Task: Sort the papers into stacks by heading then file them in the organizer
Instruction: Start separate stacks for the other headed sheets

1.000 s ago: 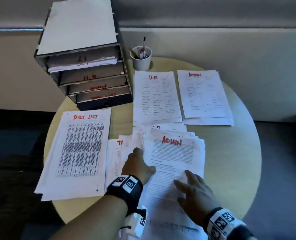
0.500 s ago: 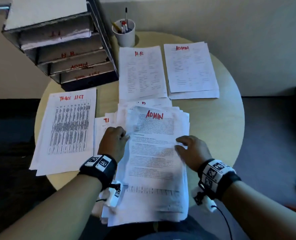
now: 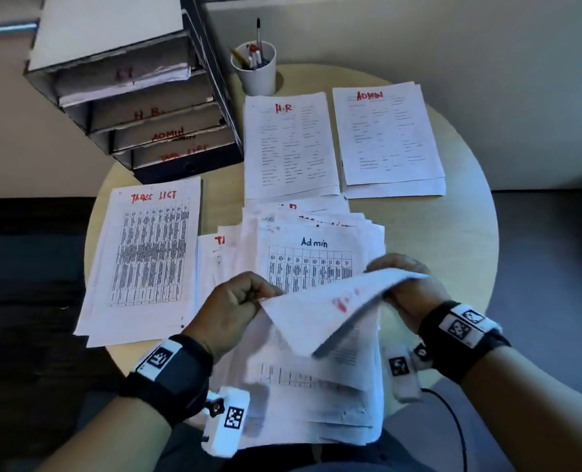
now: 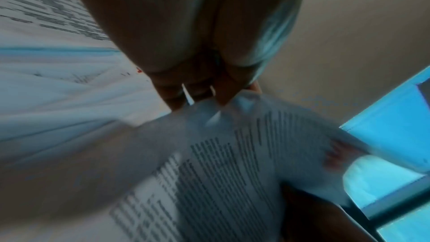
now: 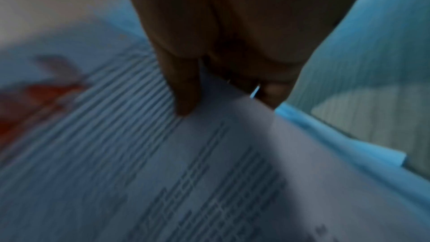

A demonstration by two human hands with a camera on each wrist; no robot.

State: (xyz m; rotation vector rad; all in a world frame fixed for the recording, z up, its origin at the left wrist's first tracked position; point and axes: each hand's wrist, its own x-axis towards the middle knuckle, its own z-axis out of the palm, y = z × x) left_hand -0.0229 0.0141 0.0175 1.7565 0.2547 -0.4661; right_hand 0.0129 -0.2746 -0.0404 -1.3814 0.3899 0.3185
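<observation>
A sheet with a red heading (image 3: 327, 308) is lifted off the unsorted pile (image 3: 317, 396) and curls toward me. My left hand (image 3: 245, 298) pinches its left corner and my right hand (image 3: 398, 284) pinches its right edge. Both wrist views show the same sheet (image 4: 232, 172) (image 5: 163, 172) blurred, with fingers (image 5: 186, 102) on it. Under it a sheet headed "Admin" in blue (image 3: 311, 264) tops the pile. Sorted stacks lie around: "Tasks list" (image 3: 146, 257) at left, "H.R" (image 3: 288, 144) and "ADMIN" (image 3: 388, 134) at the back.
A dark organizer (image 3: 146, 107) with labelled trays stands at the back left of the round table (image 3: 453, 260). A white cup of pens (image 3: 257, 68) is beside it. The pile overhangs the table's near edge. A wall runs behind.
Both hands took hold of the top red-headed ADMIN sheet and raised it off the pile, baring the blue "Admin" sheet below. The head view shifted down and nearer.
</observation>
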